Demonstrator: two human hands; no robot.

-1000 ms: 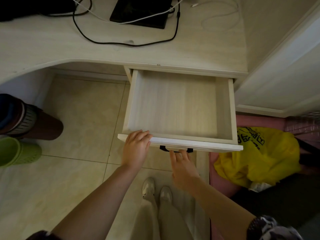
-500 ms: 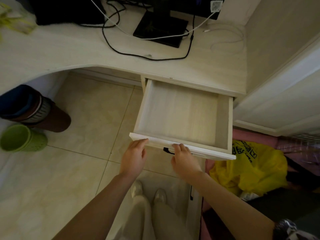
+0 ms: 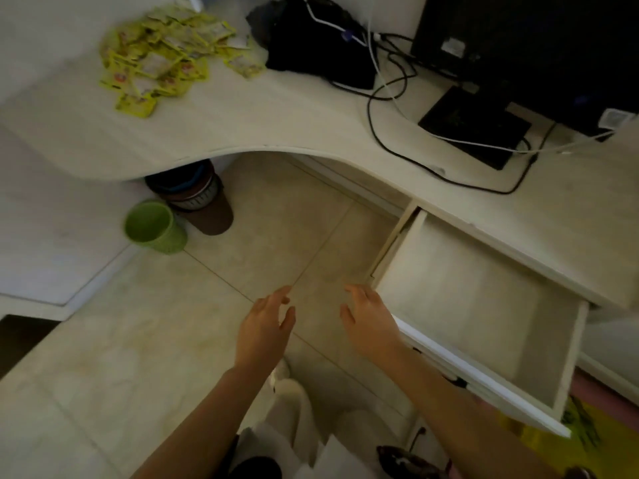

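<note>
Drawer (image 3: 477, 305) pulled far out from under the right end of the desk (image 3: 276, 126), front panel toward the person, pale wooden bottom in plain view. Both hands low over the floor tiles (image 3: 138, 340), in front of the curved desk edge and to the left of the drawer. Left hand (image 3: 264, 326) open: fingers loose and a little spread, thumb apart, gripping no object, well apart from the drawer. Right hand (image 3: 371, 323) open in the same way, fingers slightly bent and spread, back of the hand up, just beside the front left corner of the drawer; not possible to tell whether its outer edge touches the front panel. A strip of bare floor between the two hands. On the far left part of the desk, a heap of yellow packets (image 3: 162, 60); to the right of the heap, a black bag (image 3: 311, 46); at the far right corner, a dark monitor (image 3: 536, 46) with its flat black base (image 3: 473, 126) nearer to the front edge. Black cable (image 3: 369, 119) in loops on the desk top between bag and base. Under the curved edge, a brown bin (image 3: 207, 209), and a green bin (image 3: 154, 226) just beside it on the floor. Below the hands, pale trousers (image 3: 294, 409) and a light shoe (image 3: 281, 368). Beyond the drawer front, at the lower right, a yellow bag (image 3: 570, 437). Whole view somewhat blurred.
</note>
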